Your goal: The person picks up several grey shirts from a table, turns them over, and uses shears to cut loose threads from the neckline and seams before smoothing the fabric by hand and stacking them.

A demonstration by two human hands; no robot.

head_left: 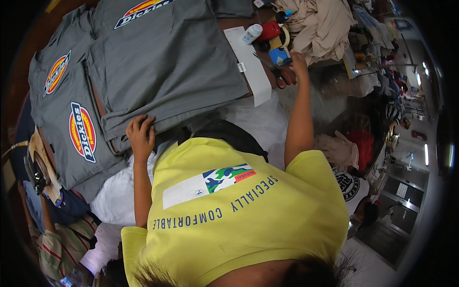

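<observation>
A large grey T-shirt (167, 62) with a printed logo at its top lies spread on the table in front of me. My left hand (141, 135) rests at its near hem, fingers apart on the cloth and holding nothing visible. Off to the right, my right hand (299, 68) has its fingers bent together beside a blue packet (278, 56). What is between those fingers, if anything, I cannot make out. Red-handled scissors (282, 79) lie just left of that hand. A long white card strip (253, 71) lies along the shirt's right edge.
A white bottle (252, 33), a red object (270, 30) and a tape roll (285, 36) sit beyond the scissors. Beige cloth (318, 28) is heaped at far right. More grey shirts (60, 81) lie at left, where another person's hand (45, 203) shows.
</observation>
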